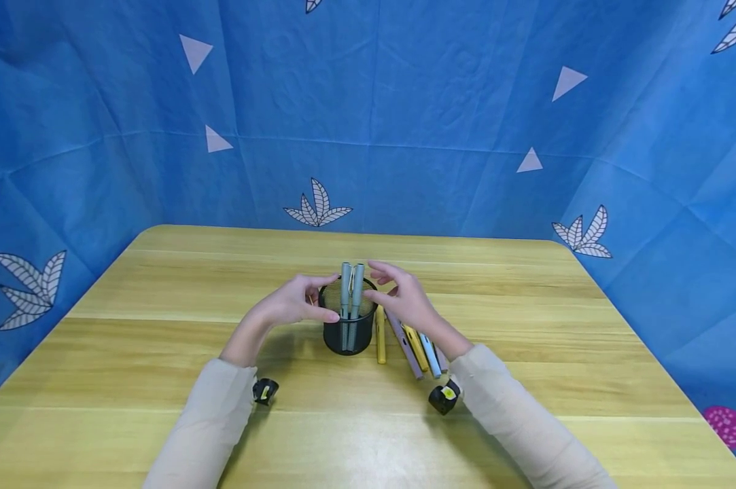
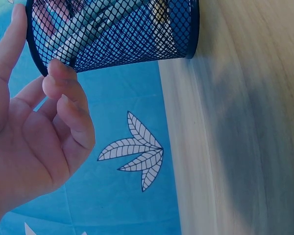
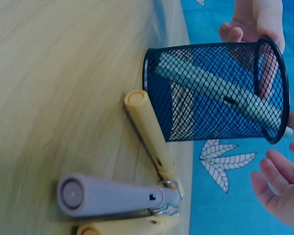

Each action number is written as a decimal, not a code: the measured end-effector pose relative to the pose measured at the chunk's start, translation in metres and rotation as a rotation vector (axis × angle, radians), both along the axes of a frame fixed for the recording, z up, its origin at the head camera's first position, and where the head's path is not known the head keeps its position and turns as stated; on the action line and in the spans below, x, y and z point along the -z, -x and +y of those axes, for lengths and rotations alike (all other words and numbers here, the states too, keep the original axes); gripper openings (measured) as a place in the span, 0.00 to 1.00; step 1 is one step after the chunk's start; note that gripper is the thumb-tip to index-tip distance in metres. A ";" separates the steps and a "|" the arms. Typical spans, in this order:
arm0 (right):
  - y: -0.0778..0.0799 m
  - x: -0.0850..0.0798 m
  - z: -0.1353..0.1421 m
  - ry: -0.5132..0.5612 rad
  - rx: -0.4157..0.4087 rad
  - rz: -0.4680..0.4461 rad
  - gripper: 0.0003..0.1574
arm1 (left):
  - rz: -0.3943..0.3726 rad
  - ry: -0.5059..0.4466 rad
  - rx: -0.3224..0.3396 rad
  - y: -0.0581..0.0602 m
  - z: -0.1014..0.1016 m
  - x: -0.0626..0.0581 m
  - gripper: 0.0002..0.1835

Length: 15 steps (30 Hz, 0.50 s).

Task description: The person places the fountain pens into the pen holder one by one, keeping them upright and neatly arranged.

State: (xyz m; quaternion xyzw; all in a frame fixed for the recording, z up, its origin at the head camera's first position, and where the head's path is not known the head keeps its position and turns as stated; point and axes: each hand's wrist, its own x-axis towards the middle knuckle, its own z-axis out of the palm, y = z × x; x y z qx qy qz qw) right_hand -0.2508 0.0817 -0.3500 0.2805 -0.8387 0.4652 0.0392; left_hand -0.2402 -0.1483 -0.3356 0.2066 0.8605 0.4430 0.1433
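Note:
A black mesh pen holder [image 1: 347, 334] stands upright on the table, with two grey-green pens [image 1: 357, 292] leaning in it, their upper ends above the rim. My left hand [image 1: 289, 301] holds the holder's rim from the left, thumb at the front and fingers farther back. My right hand [image 1: 409, 299] hovers at the right side of the rim, fingers spread and bent a little, nothing gripped between them. In the right wrist view, its fingers are close to the rim and a pen's end; whether they touch cannot be told.
Right of the holder lie a yellow pen [image 1: 380, 334], a purple pen [image 1: 404, 345], another yellow pen [image 1: 415, 348] and a light blue pen [image 1: 430, 356], partly under my right forearm. A blue patterned cloth [image 1: 368, 102] hangs behind the wooden table [image 1: 221, 272].

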 end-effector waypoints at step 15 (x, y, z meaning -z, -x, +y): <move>-0.003 0.003 0.013 0.033 0.039 -0.035 0.29 | 0.002 -0.005 -0.005 -0.002 0.000 -0.002 0.41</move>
